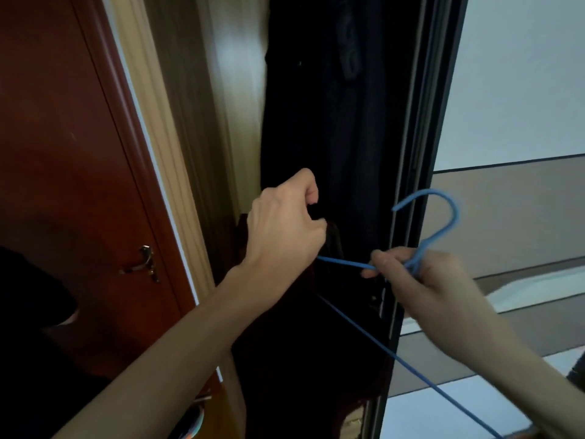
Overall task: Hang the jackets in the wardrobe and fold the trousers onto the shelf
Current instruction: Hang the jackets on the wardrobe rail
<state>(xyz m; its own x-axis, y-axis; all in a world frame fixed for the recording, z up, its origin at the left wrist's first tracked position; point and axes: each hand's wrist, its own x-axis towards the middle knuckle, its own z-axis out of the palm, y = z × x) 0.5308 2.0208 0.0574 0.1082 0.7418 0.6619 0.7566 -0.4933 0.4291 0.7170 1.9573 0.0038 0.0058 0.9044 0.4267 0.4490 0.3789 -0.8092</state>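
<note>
The person is working at the open front of the dark wardrobe (332, 90), and the step in hand looks to be dressing a jacket onto a hanger before it goes up. The right hand (424, 280) is gripping the thin blue wire hanger (443, 223) at its twisted neck, fingers (384, 258) curled tight around the wire, with the hook standing up just right of the wardrobe's black sliding-door frame (411, 153). One blue arm of the hanger is running left toward the other hand; the other is slanting down to the lower right. The left hand (285, 229) is held in front of the wardrobe opening, its fingers bunched and pinching a fold of the dark maroon jacket (285, 343), which is hanging below that hand against the lower part of the opening. Dark garments (348, 58) are hanging deeper inside, above. Left of the wardrobe is standing a reddish-brown wooden door (63, 153) with a brass handle (142, 264).

Next, I judge, the hanger arm needs threading into the jacket's shoulder while the left hand is keeping the cloth open, then the hook needs lifting to the rail, which is out of view.
</note>
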